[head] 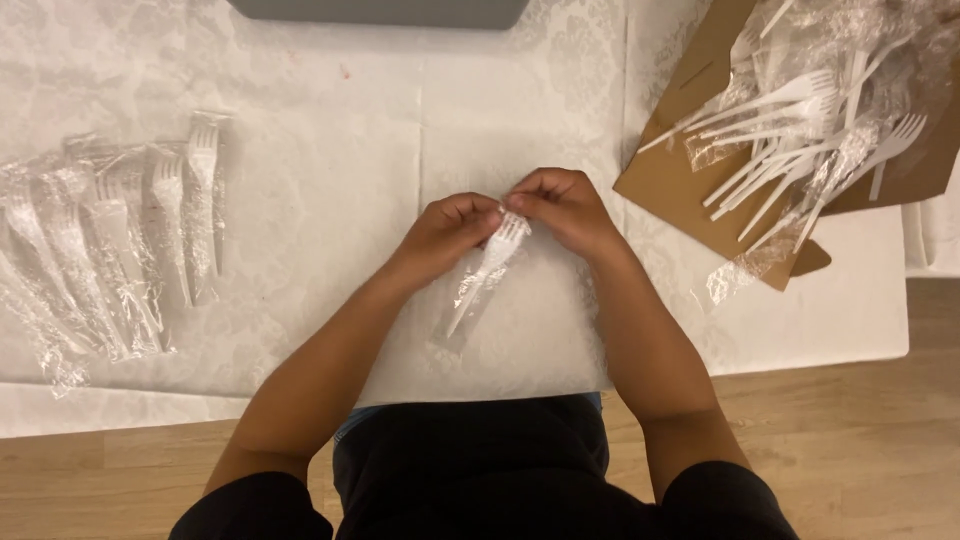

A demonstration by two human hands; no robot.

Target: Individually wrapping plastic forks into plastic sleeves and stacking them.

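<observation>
A white plastic fork in a clear plastic sleeve lies at the middle of the table, tines pointing away from me. My left hand and my right hand both pinch the sleeve at the tine end, fingers closed on it. The handle end rests on the white tablecloth.
A row of several wrapped forks lies at the left. At the right, a flattened brown cardboard box carries a heap of loose white forks and crumpled clear wrap. A grey object sits at the far edge. Wooden floor shows below.
</observation>
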